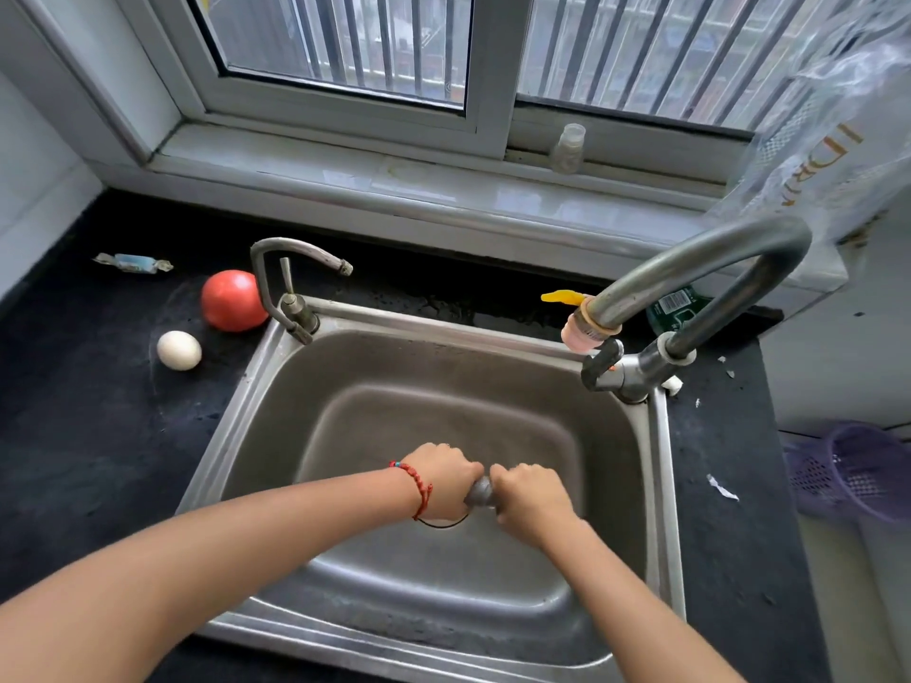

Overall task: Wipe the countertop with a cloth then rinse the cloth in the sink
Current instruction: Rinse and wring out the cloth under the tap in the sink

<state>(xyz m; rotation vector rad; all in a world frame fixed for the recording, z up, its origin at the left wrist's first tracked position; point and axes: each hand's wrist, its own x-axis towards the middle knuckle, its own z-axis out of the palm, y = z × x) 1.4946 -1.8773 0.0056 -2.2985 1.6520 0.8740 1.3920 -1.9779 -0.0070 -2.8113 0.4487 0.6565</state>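
Over the middle of the steel sink [256,386] both my hands grip a tightly twisted grey cloth [480,492]. My left hand [441,478], with a red string bracelet at the wrist, holds its left end. My right hand [530,497] holds the right end. Only a short stretch of cloth shows between the fists. The black countertop [88,436] runs around the sink. The big curved tap [700,268] with a pink nozzle stands at the sink's right rear; no water shows running from it.
A tomato [231,300], an egg [179,350] and a wrapped sweet [133,263] lie on the counter left of a small second tap [286,283]. A small bottle [568,147] stands on the window sill. A purple basket [858,470] sits at the right, below a plastic bag [833,140].
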